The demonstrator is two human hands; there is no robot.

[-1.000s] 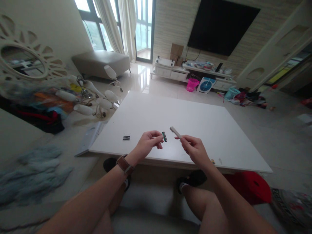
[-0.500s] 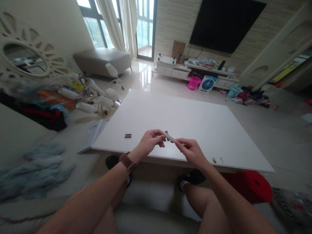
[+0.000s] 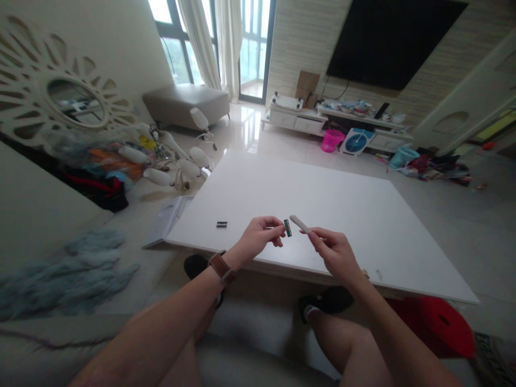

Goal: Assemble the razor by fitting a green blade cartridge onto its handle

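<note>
My left hand pinches a small green razor head between thumb and fingers, above the near edge of the white table. My right hand is closed round a pale razor handle, whose tip points up and left toward the green head. A small gap separates the handle tip from the head. A brown watch strap sits on my left wrist. A small black cartridge lies on the table to the left of my hands.
Lamp parts with white bulbs and clutter lie on the floor at the left. A flat white panel rests beside the table. A red stool stands under the table's right corner. A TV cabinet, pink basket and fan stand beyond.
The handle tip and green head met half a second ago and are now apart again. The camera has shifted, so everything sits a little further right.
</note>
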